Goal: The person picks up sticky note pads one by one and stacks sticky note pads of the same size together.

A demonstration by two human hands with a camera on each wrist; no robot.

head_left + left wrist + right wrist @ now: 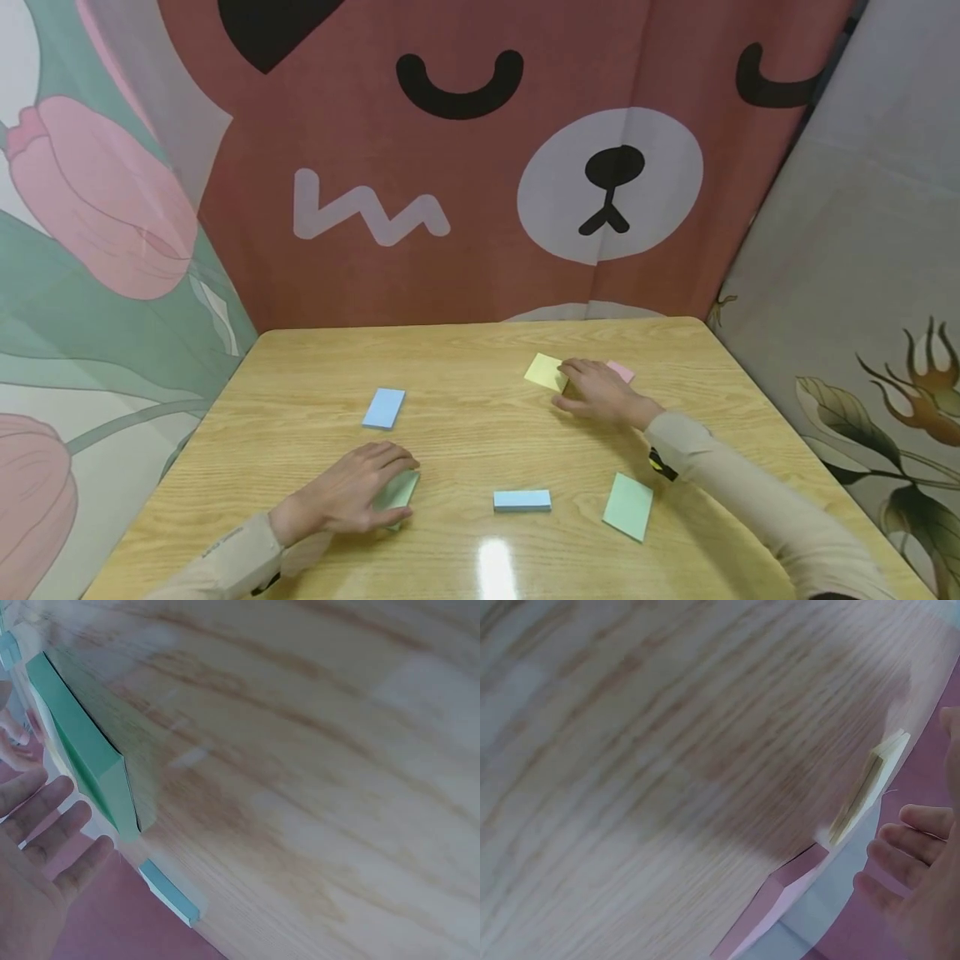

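My left hand [352, 490] hovers over a green sticky note pad [403, 487] at the left front of the table, partly covering it. In the left wrist view its fingers [56, 817] are extended, with the green pad beyond them and a gap between. My right hand [600, 392] is at the back right, between a yellow sticky note pad [543, 371] and a pink pad [621, 370] that it partly hides. The right wrist view shows loosely bent fingers [904, 851] apart from the yellow pad [866, 787] and the pink pad [776, 896].
On the wooden table [450, 367] lie a blue pad [385, 407] at the left, a narrow light-blue pad [522, 500] at the front middle, and another green pad [628, 505] at the front right. A bear-print curtain [360, 275] hangs along the back edge.
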